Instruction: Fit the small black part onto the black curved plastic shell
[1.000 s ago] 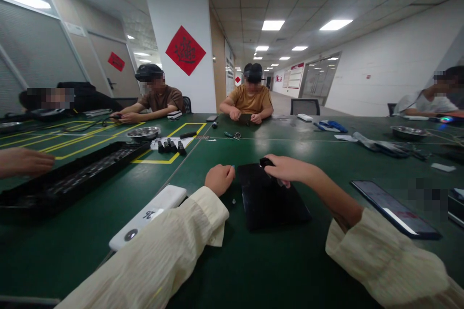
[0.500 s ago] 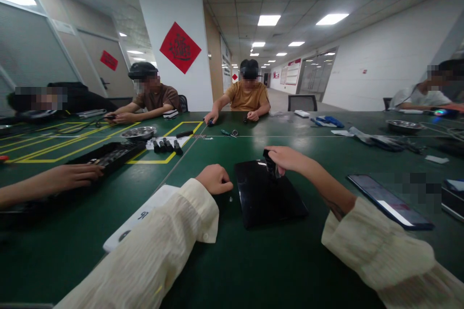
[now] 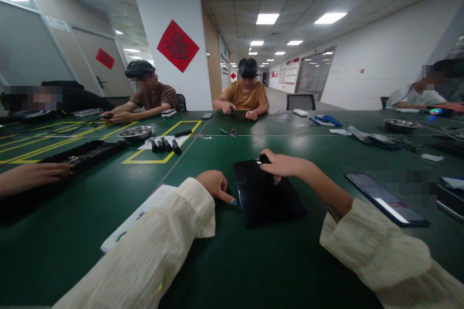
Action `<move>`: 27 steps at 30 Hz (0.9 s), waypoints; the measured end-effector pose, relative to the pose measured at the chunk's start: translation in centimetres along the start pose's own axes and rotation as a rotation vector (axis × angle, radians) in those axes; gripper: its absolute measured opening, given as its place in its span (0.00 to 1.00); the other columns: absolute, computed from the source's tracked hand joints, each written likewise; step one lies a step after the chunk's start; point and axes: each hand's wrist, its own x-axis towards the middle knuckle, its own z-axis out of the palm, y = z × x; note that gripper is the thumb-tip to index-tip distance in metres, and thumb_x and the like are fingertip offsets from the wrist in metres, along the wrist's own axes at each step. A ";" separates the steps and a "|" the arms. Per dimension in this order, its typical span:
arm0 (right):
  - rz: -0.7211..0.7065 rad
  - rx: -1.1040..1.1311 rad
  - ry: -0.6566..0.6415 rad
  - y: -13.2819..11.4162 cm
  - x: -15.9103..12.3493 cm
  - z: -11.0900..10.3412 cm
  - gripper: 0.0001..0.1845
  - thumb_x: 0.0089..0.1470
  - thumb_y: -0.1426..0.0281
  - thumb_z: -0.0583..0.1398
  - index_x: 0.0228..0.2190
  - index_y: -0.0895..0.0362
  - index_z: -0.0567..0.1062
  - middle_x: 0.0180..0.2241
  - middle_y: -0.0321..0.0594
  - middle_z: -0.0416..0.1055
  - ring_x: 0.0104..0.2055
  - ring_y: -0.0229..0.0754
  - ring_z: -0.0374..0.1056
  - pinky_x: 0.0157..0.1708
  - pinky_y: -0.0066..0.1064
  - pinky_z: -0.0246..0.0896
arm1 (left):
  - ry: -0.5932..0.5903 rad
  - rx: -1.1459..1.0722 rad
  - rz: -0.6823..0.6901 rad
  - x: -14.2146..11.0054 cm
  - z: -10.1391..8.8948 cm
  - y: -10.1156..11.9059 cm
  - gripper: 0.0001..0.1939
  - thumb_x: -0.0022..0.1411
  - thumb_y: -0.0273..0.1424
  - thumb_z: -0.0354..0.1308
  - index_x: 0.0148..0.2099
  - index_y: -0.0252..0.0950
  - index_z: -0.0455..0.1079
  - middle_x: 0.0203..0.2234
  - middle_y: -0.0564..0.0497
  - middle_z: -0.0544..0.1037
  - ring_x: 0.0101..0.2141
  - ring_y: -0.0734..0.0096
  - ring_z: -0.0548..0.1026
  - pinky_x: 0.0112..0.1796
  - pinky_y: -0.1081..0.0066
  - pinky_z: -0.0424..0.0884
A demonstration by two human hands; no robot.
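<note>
My left hand point(image 3: 216, 187) rests on the green table with most fingers curled. One digit with a blue nail stretches out, its tip beside the left edge of a black tablet-like slab point(image 3: 270, 210); nothing shows in this hand. Over the slab's far part, my right hand point(image 3: 281, 163) is closed on a small black object point(image 3: 265, 159), mostly hidden by the fingers. Below my palm its lower part blends into the dark slab, so I cannot tell whether they touch. A white flat box point(image 3: 139, 219) lies beneath my left forearm.
A large phone point(image 3: 387, 199) lies right of my right forearm. At the left, another person's hand point(image 3: 36, 177) reaches to a long black tray point(image 3: 94, 155). Several black pieces point(image 3: 166, 145) stand by a metal bowl point(image 3: 136, 133). Other people sit around the table.
My left hand has extended a digit towards the slab's edge, where a tiny shiny piece lay. My right hand has shifted its grip, covering more of the black object. The person opposite drew a hand back.
</note>
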 end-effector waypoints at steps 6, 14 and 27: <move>0.053 0.117 -0.026 0.8 0.1 -1.1 0.23 0.52 0.69 0.49 0.51 0.60 0.54 0.27 0.43 0.72 0.21 0.39 0.68 0.20 0.26 0.58 | -0.009 0.222 0.081 -0.1 0.3 0.3 0.19 0.31 0.45 0.68 0.09 0.39 0.65 0.06 0.55 0.63 0.11 0.78 0.56 0.18 0.72 0.45; -0.055 0.671 0.037 6.6 0.6 -1.8 0.21 0.49 0.70 0.50 0.47 0.57 0.57 0.18 0.35 0.69 0.18 0.39 0.68 0.16 0.24 0.52 | -0.061 0.537 0.112 -0.5 0.5 1.6 0.20 0.52 0.46 0.51 0.21 0.37 0.72 0.14 0.53 0.69 0.17 0.77 0.61 0.20 0.74 0.51; -0.104 1.501 0.074 8.9 1.9 4.9 0.18 0.46 0.73 0.52 0.41 0.53 0.67 0.26 0.35 0.70 0.22 0.39 0.66 0.23 0.31 0.63 | 0.251 0.095 0.148 0.4 2.7 2.3 0.24 0.60 0.44 0.42 0.22 0.35 0.67 0.12 0.53 0.68 0.17 0.76 0.64 0.23 0.75 0.57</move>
